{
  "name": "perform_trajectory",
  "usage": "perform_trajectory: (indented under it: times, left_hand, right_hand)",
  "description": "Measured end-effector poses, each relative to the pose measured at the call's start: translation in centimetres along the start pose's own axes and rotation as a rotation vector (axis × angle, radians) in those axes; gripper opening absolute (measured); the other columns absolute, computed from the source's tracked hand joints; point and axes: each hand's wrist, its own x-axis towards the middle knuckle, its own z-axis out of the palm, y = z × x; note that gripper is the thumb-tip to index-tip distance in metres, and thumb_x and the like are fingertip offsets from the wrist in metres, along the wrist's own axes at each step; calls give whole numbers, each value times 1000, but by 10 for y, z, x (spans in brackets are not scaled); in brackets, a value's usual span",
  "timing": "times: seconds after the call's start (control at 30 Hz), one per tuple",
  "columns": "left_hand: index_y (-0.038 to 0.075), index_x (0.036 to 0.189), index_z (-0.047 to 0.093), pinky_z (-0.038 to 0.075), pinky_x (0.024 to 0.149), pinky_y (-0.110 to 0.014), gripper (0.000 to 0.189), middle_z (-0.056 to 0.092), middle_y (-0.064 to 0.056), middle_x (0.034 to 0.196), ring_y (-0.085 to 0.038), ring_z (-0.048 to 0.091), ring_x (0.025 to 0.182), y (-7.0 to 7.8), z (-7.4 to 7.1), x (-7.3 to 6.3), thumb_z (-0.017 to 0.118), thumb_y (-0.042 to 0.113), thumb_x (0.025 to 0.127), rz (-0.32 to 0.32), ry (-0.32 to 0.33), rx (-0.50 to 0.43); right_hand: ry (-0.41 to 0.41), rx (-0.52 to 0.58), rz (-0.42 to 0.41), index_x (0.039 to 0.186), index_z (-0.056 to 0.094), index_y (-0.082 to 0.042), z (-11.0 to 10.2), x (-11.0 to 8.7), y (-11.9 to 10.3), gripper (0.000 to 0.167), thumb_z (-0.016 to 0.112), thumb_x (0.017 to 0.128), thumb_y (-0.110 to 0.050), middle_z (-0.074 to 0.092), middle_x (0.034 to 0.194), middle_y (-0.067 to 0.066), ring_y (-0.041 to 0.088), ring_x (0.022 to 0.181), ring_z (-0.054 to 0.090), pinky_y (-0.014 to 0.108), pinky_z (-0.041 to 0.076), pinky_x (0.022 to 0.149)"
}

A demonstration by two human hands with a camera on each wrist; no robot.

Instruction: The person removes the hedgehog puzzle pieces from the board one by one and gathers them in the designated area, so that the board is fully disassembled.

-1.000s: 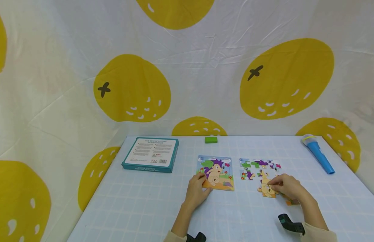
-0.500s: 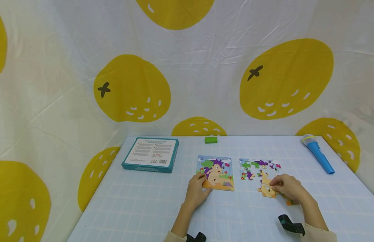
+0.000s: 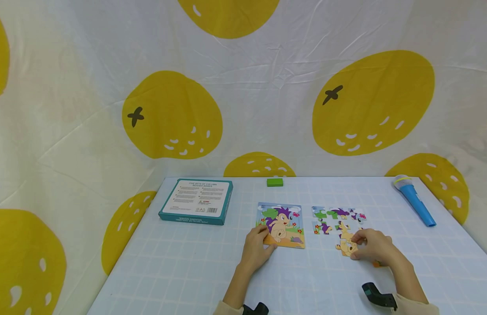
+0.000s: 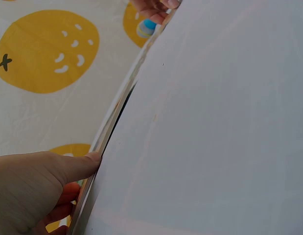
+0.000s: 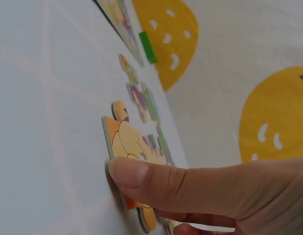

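A square puzzle board point(image 3: 284, 225) with a purple-haired hedgehog picture lies mid-table. My left hand point(image 3: 254, 247) grips its lower left corner, thumb point(image 4: 82, 166) along the near edge and fingers round the left side. To the right, my right hand point(image 3: 376, 248) holds a tan and orange puzzle piece point(image 5: 129, 139), its thumb point(image 5: 141, 178) on the near edge; the other fingertips are hidden behind the thumb in the right wrist view. That piece adjoins another tan piece point(image 3: 344, 227) with part of the face. Part of an orange piece point(image 3: 377, 264) shows below the right hand.
Several more puzzle pieces point(image 3: 339, 213) lie in rows beyond the right hand. A teal-edged box point(image 3: 196, 201) is at the back left, a green block point(image 3: 274, 182) at the back edge, and a blue toy microphone point(image 3: 416, 203) at the far right.
My right hand has shifted slightly nearer, its thumb moving down to the near edge of the tan piece. My left hand and the board have stayed put.
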Motion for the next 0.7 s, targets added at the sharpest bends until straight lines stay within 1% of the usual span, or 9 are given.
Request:
perform_trajectory:
  times: [0.13,0.27,0.5,0.7]
  left_hand:
    - [-5,114,65,43,99,-41,46,59,-11,122,-26,54,113,0,0,-1,76,23,79,6,2,5]
    - [-4,114,65,43,99,-41,46,59,-11,122,-26,54,114,0,0,-1,76,23,79,-1,0,0]
    - [-4,115,64,43,99,-41,46,59,-11,123,-26,53,114,2,-1,-1,76,23,79,-14,-8,-4]
    - [-5,114,65,43,99,-41,46,59,-10,122,-26,53,113,3,-1,-1,76,22,79,-14,-6,2]
  right_hand:
    - [-3,-9,-4,94,65,-5,0,-1,0,45,85,64,-32,59,84,2,22,81,50,50,32,74]
    - [-7,-8,-8,93,64,-6,1,-2,-1,42,85,64,-27,58,81,1,21,78,49,49,31,74]
    - [-39,-19,2,93,63,-8,-1,-4,-3,37,84,67,-24,57,82,0,21,79,49,52,31,74]
    - [-38,-32,-19,92,63,-11,-2,-5,-2,34,83,67,-21,56,83,1,21,80,50,51,31,72]
